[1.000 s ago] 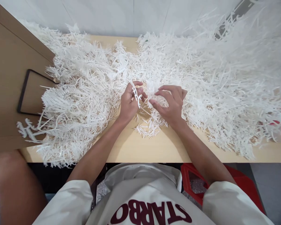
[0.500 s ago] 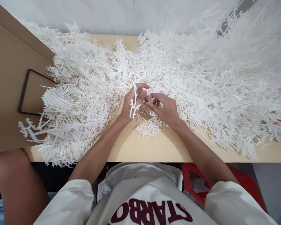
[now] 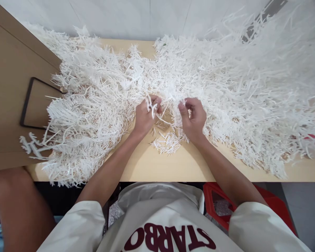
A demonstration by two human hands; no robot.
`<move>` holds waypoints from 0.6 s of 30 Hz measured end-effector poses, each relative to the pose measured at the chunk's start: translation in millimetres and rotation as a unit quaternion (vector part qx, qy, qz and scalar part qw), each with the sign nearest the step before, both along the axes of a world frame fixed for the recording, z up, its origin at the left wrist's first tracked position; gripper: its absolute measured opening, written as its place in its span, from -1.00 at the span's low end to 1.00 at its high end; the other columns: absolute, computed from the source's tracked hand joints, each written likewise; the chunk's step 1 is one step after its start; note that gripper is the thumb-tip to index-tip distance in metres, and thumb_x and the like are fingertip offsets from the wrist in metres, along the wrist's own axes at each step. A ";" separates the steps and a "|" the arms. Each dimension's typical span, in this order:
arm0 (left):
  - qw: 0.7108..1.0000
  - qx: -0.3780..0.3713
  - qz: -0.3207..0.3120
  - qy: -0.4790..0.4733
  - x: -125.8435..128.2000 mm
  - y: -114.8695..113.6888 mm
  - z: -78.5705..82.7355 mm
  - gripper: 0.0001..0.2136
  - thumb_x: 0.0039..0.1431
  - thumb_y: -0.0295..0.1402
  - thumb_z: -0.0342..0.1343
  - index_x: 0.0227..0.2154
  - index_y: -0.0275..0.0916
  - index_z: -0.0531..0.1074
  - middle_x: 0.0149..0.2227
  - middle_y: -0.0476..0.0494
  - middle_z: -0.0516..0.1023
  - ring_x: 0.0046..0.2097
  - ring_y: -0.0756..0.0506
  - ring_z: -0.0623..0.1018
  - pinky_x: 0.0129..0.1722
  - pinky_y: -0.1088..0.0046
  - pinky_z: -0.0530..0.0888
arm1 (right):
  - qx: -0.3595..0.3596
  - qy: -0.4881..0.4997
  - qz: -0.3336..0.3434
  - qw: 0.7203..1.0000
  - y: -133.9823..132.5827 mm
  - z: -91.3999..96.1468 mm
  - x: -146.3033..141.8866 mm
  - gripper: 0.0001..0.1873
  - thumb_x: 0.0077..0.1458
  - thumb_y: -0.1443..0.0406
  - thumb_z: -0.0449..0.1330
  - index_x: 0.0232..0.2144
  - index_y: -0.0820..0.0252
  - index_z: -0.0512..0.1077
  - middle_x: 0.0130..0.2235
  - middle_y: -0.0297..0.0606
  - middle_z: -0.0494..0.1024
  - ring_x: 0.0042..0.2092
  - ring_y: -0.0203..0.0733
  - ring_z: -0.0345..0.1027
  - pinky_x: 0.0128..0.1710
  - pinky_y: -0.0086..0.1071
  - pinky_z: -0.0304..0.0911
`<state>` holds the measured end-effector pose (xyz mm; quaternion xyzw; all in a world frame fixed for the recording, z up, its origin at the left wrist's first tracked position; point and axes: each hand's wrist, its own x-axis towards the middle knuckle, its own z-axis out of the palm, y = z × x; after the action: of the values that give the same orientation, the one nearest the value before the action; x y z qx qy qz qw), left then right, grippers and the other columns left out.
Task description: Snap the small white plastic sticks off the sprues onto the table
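Between the finger and thumb of my left hand [image 3: 145, 118] is a small white branched twig [image 3: 153, 109], its forks sticking out over the back of the hand. My right hand [image 3: 194, 118] is closed too, pinching a whitish branched piece [image 3: 177, 114] that is blurred and partly see-through. A gap separates the two hands. Below them lies a little heap of short white bits [image 3: 168, 142] on the tabletop [image 3: 157, 166]. White branching strands surround both hands, in a left pile [image 3: 89, 105] and a larger right pile [image 3: 241, 87].
A cardboard-brown panel [image 3: 10, 105] with a black wire handle [image 3: 26, 101] stands at the left. Behind the table is a pale wall [image 3: 126, 17]. Another person's bare limb [image 3: 18, 206] shows at lower left. A red stool [image 3: 273, 206] is below the table's right side.
My hands have moved apart, the right one shifting right and turning. The twig in my left hand has swung up and shows shorter. A blurred white piece now shows at my right hand.
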<state>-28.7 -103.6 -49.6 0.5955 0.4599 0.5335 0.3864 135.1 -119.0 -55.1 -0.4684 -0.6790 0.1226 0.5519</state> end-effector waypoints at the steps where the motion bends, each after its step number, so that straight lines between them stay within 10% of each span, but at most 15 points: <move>1: 1.000 -0.013 -0.021 0.002 -0.1 0.9 -1.1 -0.71 0.20 -0.08 0.04 -0.40 -0.21 0.42 -0.54 0.02 0.46 -0.48 0.08 0.45 -0.43 0.52 0.40 | 0.026 -0.053 0.012 0.998 0.2 0.1 1.5 -0.86 0.19 0.20 0.11 -0.20 0.05 0.38 -0.30 -0.32 0.47 -0.30 -0.29 0.37 -0.33 -0.34 0.31; 10: 0.987 -0.091 -0.064 -0.120 0.0 6.4 -7.1 -0.75 -0.02 -0.18 0.29 -0.35 -0.19 0.42 -0.40 0.02 0.49 -0.41 0.09 0.49 -0.44 0.58 0.43 | 0.098 -0.279 0.067 0.953 3.9 -6.5 6.6 -0.78 0.12 0.15 0.19 -0.16 0.00 0.44 -0.23 -0.33 0.54 -0.20 -0.22 0.35 -0.16 -0.24 0.18; 18: 0.992 -0.026 -0.077 -0.101 1.0 2.1 -2.5 -0.81 0.11 -0.22 0.18 -0.27 -0.17 0.38 -0.38 0.02 0.48 -0.36 0.08 0.50 -0.35 0.54 0.45 | -0.036 -0.053 0.052 0.997 -1.4 4.6 1.8 -0.61 0.19 0.10 0.10 0.05 0.00 0.29 -0.33 -0.38 0.52 -0.34 -0.32 0.38 -0.30 -0.37 0.32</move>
<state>-27.7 -101.6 -52.1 0.5623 0.3847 0.5472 0.4862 136.9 -120.4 -50.4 -0.4583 -0.7258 0.1502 0.4904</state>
